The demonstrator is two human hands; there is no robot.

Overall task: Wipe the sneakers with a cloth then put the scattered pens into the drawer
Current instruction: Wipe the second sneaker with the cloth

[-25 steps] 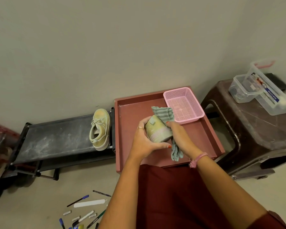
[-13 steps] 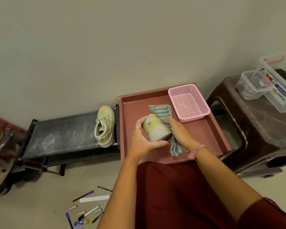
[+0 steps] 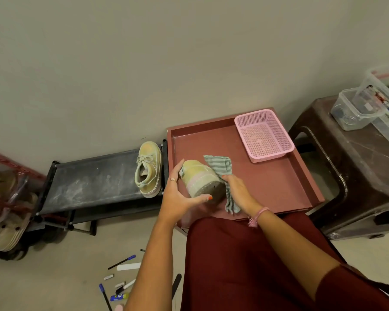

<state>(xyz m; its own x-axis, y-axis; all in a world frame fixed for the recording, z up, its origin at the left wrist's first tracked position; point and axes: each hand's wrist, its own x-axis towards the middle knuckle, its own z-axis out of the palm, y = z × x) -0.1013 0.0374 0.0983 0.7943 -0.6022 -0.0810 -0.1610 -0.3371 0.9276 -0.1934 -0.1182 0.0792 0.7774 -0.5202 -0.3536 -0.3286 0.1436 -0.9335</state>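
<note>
We hold a shoe (image 3: 201, 178) over the red drawer (image 3: 279, 182) with our left hand (image 3: 177, 196) curled round it, our right hand (image 3: 236, 191) gripping the cloth (image 3: 219, 164) against it, pens (image 3: 121, 262) on the floor, other shoe (image 3: 148, 169) on the rack (image 3: 88, 178)

Soft, even indoor light, slightly dim and warm-toned. Hands casting only faint shadow onto red tray (image 3: 267, 189) beneath them. No glare showing. Wide-angle lens bending wall line and stool (image 3: 357, 176) right of hands. Edges softening; centre staying reasonably sharp.
</note>
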